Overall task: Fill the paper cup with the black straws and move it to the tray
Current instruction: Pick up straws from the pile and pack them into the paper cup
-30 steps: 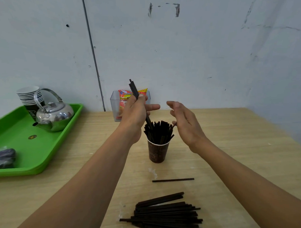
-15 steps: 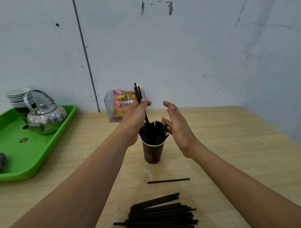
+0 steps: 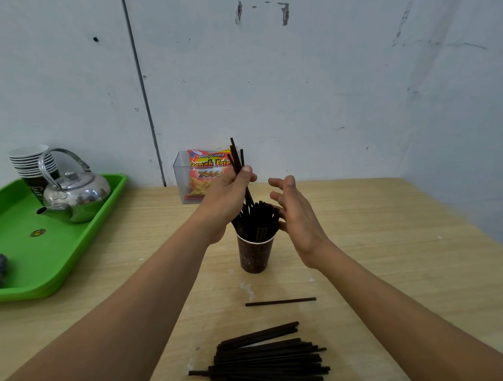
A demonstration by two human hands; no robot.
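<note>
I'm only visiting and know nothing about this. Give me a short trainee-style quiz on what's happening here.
1. True or false: the brown paper cup stands on the green plastic tray.
2. What sits on that tray beside the stack of paper cups? A: shiny metal kettle. B: snack bag. C: straw pile.
3. Which hand holds a few thin black straws above the cup?
Key: 1 false; 2 A; 3 the left hand.
</note>
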